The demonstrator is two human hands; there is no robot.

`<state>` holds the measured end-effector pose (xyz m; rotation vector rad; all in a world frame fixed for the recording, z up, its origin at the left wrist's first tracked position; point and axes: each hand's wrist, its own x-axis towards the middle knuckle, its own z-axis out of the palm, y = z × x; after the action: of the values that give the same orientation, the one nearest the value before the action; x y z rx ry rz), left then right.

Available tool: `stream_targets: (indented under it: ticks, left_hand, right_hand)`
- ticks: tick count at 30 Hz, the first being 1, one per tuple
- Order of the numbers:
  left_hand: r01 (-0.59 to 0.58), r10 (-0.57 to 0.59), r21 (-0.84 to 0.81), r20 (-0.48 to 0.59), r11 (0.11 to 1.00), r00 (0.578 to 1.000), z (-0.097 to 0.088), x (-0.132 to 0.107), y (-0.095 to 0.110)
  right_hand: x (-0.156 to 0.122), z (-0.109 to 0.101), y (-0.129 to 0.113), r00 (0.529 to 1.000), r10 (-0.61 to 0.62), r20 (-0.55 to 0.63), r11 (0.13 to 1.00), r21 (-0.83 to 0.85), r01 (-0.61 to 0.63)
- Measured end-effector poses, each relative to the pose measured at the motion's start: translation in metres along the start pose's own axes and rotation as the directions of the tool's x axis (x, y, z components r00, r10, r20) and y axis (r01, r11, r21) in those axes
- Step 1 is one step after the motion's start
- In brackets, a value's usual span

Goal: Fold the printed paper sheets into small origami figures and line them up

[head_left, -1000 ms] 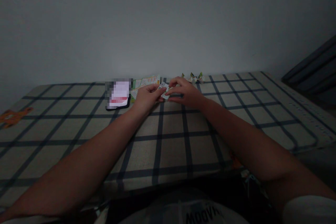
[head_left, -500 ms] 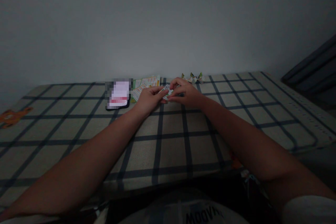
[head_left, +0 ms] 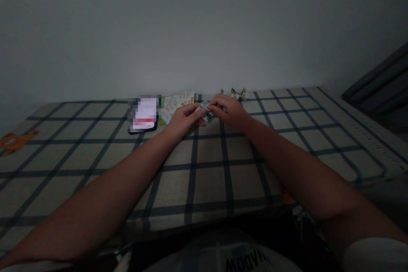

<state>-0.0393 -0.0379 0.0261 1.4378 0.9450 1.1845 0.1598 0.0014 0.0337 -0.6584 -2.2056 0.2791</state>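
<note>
My left hand (head_left: 182, 120) and my right hand (head_left: 230, 111) meet over the far middle of a checked cloth surface (head_left: 207, 170). Between their fingertips they pinch a small printed piece of paper (head_left: 206, 111), white with dark and green marks, partly hidden by the fingers. Both hands have their fingers closed on it. Just behind the left hand lies a small heap of similar green and white printed papers (head_left: 174, 103).
A dark phone with a lit screen (head_left: 144, 114) lies left of the hands. A few small folded paper shapes (head_left: 237, 92) sit by the wall at the back. An orange figure (head_left: 12, 141) lies at the far left edge. A dark object (head_left: 379, 83) stands right.
Both hands have shifted a little to the right and the small paper has turned between the fingers. The right fingers now lie flatter over it.
</note>
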Motion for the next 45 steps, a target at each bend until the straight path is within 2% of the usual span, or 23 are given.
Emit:
stream_targets:
  ticks: [4, 9, 12, 15, 19, 22, 26, 33, 37, 40, 45]
  left_hand:
    - [-0.029, 0.028, 0.130, 0.008, 0.991, 1.000, 0.000, -0.001, 0.000]
    - [-0.112, 0.110, 0.151, 0.025, 0.982, 0.994, -0.001, 0.001, 0.000]
    - [-0.125, 0.126, 0.140, -0.004, 0.982, 0.992, 0.000, 0.000, 0.001]
    - [-0.109, 0.113, 0.119, -0.029, 0.987, 0.993, 0.000, 0.000, 0.000]
    - [-0.064, 0.064, -0.012, -0.034, 0.998, 0.997, -0.002, 0.002, -0.002]
    - [-0.060, 0.057, -0.081, -0.044, 0.995, 0.997, -0.003, 0.003, -0.003]
    - [-0.118, 0.117, -0.031, -0.040, 0.992, 0.992, -0.002, 0.004, -0.003]
    - [-0.146, 0.146, 0.003, -0.086, 0.989, 0.986, -0.003, 0.006, -0.005]
    - [-0.156, 0.160, 0.051, -0.090, 0.986, 0.983, -0.002, 0.008, -0.006]
    - [-0.177, 0.188, 0.083, -0.145, 0.981, 0.971, -0.003, 0.010, -0.008]
    - [-0.134, 0.160, 0.148, -0.183, 0.980, 0.970, -0.007, 0.009, -0.004]
  right_hand:
    - [0.001, 0.001, 0.003, 0.999, -0.010, -0.049, 1.000, 0.009, 0.010]
    - [0.000, 0.002, 0.001, 0.990, -0.065, -0.122, 0.997, 0.040, 0.071]
    - [-0.002, 0.003, 0.002, 0.986, -0.017, -0.168, 0.996, 0.083, 0.031]
    - [-0.003, 0.004, 0.005, 0.991, 0.018, -0.132, 0.995, 0.103, -0.005]
    - [-0.001, 0.004, 0.009, 0.992, 0.049, -0.117, 0.990, 0.140, -0.032]
    - [-0.001, 0.006, 0.009, 0.977, 0.162, -0.141, 0.958, 0.261, -0.121]
    - [-0.001, 0.007, 0.007, 0.941, 0.331, -0.065, 0.871, 0.404, -0.279]
    - [0.001, 0.010, 0.005, 0.914, 0.404, 0.039, 0.780, 0.508, -0.366]
    - [0.003, 0.008, 0.003, 0.903, 0.429, -0.004, 0.786, 0.495, -0.371]
    - [0.004, 0.006, 0.001, 0.890, 0.453, -0.053, 0.788, 0.491, -0.371]
    - [0.003, 0.006, 0.003, 0.885, 0.459, -0.077, 0.771, 0.529, -0.354]
